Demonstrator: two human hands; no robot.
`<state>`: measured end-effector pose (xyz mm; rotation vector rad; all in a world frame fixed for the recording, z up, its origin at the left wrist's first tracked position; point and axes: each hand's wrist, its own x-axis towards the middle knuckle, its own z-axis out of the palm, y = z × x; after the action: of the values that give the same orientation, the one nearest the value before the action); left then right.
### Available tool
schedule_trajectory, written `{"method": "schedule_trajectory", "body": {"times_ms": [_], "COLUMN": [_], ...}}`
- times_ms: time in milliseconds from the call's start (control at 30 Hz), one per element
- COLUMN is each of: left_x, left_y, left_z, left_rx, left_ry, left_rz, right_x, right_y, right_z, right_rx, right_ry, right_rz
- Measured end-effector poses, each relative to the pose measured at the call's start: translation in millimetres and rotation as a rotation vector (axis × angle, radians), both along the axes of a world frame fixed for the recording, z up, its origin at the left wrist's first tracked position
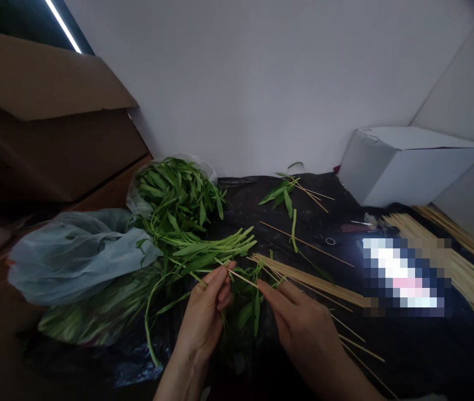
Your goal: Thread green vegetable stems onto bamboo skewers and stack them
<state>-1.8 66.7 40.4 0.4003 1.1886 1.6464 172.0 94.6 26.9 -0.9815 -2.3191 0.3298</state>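
My left hand (209, 298) pinches a green stem of a leafy vegetable between thumb and fingers. A thin bamboo skewer (243, 277) runs between the two hands; its near end is pinched by my right hand (299, 314), and its tip reaches my left fingertips. Whether the tip has pierced the stem is too small to tell. Just beyond my left hand lies a bunch of leafy greens (215, 246), cut stem ends pointing right. Below and between the hands hang several green leaves (245, 314). A bundle of skewers (320, 281) lies beside my right hand.
Behind stands a clear bag of leafy greens (174, 189), with a pale plastic bag (82, 256) at left. Threaded greens (281, 195) lie near the wall. A white box (420, 167) and more skewers (441, 262) are at right. A cardboard box (53, 133) stands left. A blurred bright patch (404, 277) covers something.
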Motion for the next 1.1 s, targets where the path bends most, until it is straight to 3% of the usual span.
{"method": "schedule_trajectory", "body": {"times_ms": [367, 567, 933, 1100], "left_x": [0.8, 1.3, 12.2, 0.9], "left_y": [0.6, 2.9, 3.9, 6.8], "left_z": [-4.7, -10.1, -21.2, -30.6], "left_rx": [-0.015, -0.022, -0.067, -0.032], "left_ry": [0.039, -0.023, -0.083, -0.066], "left_rz": [-0.037, 0.014, -0.054, 0.069], "right_x": [-3.4, -5.9, -11.9, -9.8], "right_y": [-1.0, -2.2, 0.9, 18.5], "right_z": [-3.8, -6.4, -12.3, -22.5], "right_rx": [-0.032, -0.022, -0.039, -0.038], "right_ry": [0.026, 0.002, 0.041, 0.069], "right_rz": [0.006, -0.001, -0.011, -0.084]}}
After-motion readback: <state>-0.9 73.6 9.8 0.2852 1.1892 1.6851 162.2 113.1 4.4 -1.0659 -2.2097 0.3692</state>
